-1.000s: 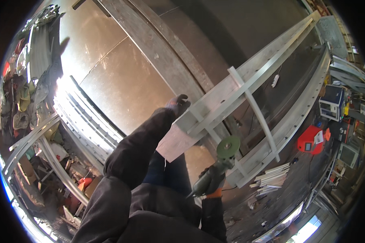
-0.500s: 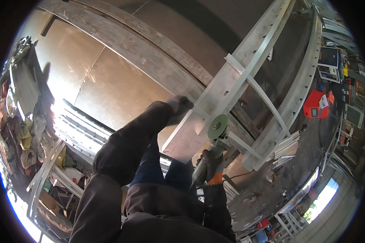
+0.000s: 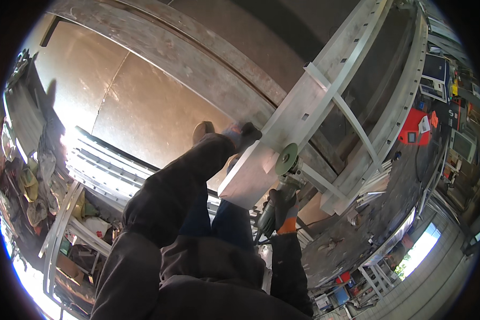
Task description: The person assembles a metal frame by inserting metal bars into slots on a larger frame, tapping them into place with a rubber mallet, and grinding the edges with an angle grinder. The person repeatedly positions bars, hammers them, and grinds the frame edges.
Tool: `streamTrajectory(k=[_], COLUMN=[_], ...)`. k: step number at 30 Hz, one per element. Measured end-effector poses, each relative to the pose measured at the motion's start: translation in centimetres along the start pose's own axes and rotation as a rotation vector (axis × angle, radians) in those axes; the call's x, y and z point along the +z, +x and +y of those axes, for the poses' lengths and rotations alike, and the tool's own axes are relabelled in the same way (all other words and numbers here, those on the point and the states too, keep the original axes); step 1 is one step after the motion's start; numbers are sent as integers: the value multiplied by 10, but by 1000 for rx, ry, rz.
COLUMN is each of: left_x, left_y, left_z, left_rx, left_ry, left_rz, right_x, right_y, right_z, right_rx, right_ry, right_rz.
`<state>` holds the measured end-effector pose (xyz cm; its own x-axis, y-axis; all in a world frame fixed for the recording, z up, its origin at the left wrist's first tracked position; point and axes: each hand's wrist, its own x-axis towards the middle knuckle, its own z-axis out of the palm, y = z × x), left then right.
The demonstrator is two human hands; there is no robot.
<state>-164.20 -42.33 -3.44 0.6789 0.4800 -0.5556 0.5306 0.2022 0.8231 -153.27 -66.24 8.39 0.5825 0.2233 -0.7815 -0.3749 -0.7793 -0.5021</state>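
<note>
My right hand, in a dark glove with an orange cuff, is wrapped round the body of an angle grinder. Its green disc stands at the side of a pale metal beam, close to a short crosspiece. Whether disc and metal touch, I cannot tell. My left hand, also gloved, is closed at the beam's left edge, with its fingertips partly hidden. The beam belongs to a ladder-like frame whose thin crossbar runs to a second, slotted rail.
A long steel beam crosses beneath the frame. Bright metal profiles lie to the left, with cloths and scrap beyond. A red box-shaped machine stands at right. A brown shoe shows beside my left forearm.
The frame sits slightly farther right and higher in view, and the grinder disc with it. A shoe has come into sight beside my left forearm. Both hands keep their grips.
</note>
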Motion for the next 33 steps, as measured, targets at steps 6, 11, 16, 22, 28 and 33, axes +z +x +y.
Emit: streamTrajectory(k=[6, 11, 16, 22, 28, 33], left_x=[2, 10, 17, 19, 19, 22], left_y=[-1, 2, 5, 6, 6, 8], left_z=[0, -2, -11, -12, -12, -17], left_rx=[-34, -17, -10, -45, -33, -11], left_ry=[35, -38, -59, -73, -62, -62], left_rz=[-27, 79, 50, 73, 71, 71], right_x=[10, 12, 11, 8, 4, 3], right_y=[0, 2, 2, 1, 8, 9], right_z=[-6, -8, -4, 1, 11, 9], right_rx=[-110, -22, -18, 62, 54, 69], right_ry=[-47, -29, -1, 111, 64, 58], right_rz=[77, 101, 76, 66, 15, 38])
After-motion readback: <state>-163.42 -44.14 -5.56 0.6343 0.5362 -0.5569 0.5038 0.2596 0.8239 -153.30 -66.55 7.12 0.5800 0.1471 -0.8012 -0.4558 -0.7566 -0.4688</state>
